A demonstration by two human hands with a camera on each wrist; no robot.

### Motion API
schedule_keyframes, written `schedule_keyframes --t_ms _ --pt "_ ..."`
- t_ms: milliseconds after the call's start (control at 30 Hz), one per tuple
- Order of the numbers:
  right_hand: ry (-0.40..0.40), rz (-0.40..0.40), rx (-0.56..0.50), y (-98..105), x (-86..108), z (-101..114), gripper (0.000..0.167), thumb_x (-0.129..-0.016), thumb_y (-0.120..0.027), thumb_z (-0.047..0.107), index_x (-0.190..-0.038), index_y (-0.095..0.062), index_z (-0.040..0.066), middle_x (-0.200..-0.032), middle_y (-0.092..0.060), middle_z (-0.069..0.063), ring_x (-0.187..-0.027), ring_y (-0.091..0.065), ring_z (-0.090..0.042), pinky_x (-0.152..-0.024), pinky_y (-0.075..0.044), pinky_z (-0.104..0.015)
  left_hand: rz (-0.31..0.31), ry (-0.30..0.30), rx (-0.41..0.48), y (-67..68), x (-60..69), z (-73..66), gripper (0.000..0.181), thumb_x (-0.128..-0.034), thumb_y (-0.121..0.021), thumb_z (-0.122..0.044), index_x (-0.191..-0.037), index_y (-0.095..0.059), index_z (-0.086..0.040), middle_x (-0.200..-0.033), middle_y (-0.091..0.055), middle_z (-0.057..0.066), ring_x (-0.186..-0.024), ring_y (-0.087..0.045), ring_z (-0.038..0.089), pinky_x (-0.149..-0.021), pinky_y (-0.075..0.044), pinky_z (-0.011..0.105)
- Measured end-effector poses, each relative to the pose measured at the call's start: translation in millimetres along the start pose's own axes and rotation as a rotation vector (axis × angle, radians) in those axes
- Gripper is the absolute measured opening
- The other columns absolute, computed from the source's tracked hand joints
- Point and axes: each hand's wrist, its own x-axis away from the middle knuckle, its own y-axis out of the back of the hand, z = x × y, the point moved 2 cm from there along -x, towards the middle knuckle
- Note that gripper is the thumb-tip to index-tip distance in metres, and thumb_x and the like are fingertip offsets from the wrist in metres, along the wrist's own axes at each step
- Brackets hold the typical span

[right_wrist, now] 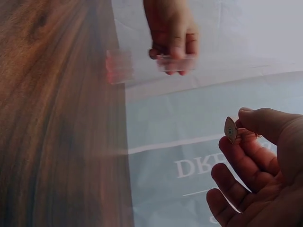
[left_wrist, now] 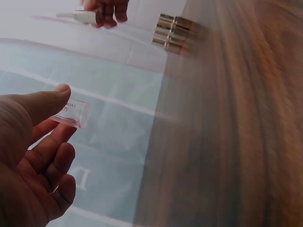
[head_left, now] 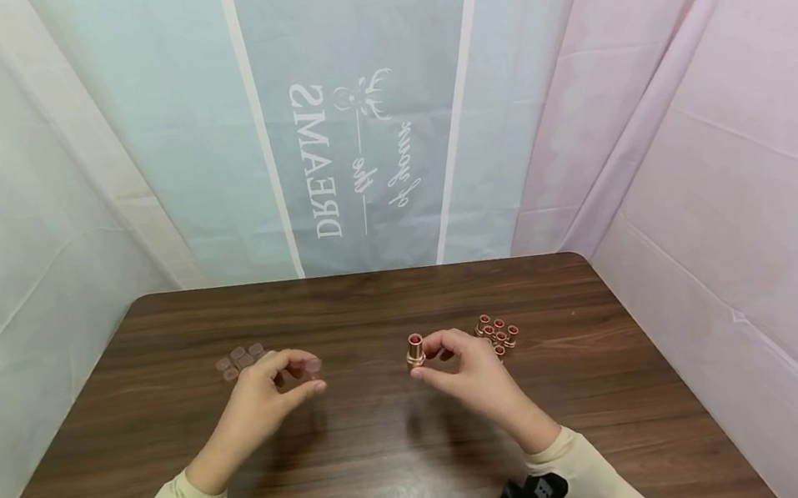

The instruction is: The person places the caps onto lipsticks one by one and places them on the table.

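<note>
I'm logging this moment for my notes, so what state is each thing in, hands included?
Left hand: pinching a cap above the table.
Held clear cap: apart from any tube.
Right hand: pinching a tube above the table.
Held gold tube: upright, uncapped, red showing in its top.
Other gold tubes: standing grouped on the table, uncapped.
Other clear caps: grouped on the table.

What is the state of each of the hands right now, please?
Left hand: holding a small clear cap between thumb and fingers.
Right hand: holding a gold tube between thumb and fingers.
</note>
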Motion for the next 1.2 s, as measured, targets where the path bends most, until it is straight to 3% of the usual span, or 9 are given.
schedule_keyframes --t_ms 133,367,667,867,1200 --pt "-0.004 0.013 0.000 -4.4 -0.3 -4.4 0.022 -0.082 -0.088 0.018 -0.098 -0.072 0.022 -0.097 -0.070 0.011 -0.093 -0.068 -0.020 -0.084 -0.054 -0.038 0.009 -0.021 0.015 2.0 -9.3 -18.0 0.029 -0.0837 -0.085 -0.038 -0.108 -0.071 -0.030 -0.095 -0.067 -0.013 -0.080 -0.058 0.013 -0.070 -0.046 0.026" --pt "-0.011 0.030 0.020 -11.1 -0.4 -9.9 0.022 -0.083 -0.087 0.021 -0.097 -0.071 0.024 -0.097 -0.068 0.013 -0.092 -0.064 -0.006 -0.086 -0.055 -0.046 0.050 -0.057 0.144 3.3 -34.7 -60.3 0.027 -0.0835 -0.086 -0.035 -0.105 -0.071 -0.029 -0.095 -0.070 -0.013 -0.080 -0.062 0.012 -0.069 -0.050 0.027" --pt "-0.005 0.048 0.015 -14.5 -0.2 -11.4 0.021 -0.085 -0.086 0.021 -0.098 -0.071 0.025 -0.096 -0.069 0.013 -0.095 -0.068 -0.016 -0.086 -0.055 -0.045 0.065 -0.143 0.237 -15.1 -55.5 -100.9 0.028 -0.0804 -0.089 -0.032 -0.102 -0.072 -0.024 -0.095 -0.071 -0.010 -0.088 -0.065 0.017 -0.074 -0.050 0.028" --pt "0.005 0.049 0.016 -15.0 0.0 -10.4 0.020 -0.085 -0.086 0.020 -0.099 -0.071 0.023 -0.096 -0.068 0.012 -0.094 -0.066 -0.012 -0.086 -0.056 -0.041 0.099 -0.176 0.230 -27.4 -60.7 -109.7 0.023 -0.0815 -0.089 -0.028 -0.096 -0.071 -0.028 -0.092 -0.069 -0.013 -0.086 -0.064 0.015 -0.071 -0.047 0.029" --pt "0.036 0.020 0.014 -10.5 -1.3 -6.4 0.020 -0.085 -0.086 0.020 -0.100 -0.072 0.023 -0.096 -0.069 0.013 -0.094 -0.065 -0.009 -0.084 -0.055 -0.038 0.143 -0.157 0.221 -38.0 -61.2 -110.1 0.022 -0.0824 -0.088 -0.032 -0.092 -0.069 -0.032 -0.091 -0.067 -0.013 -0.089 -0.063 0.017 -0.072 -0.048 0.034"
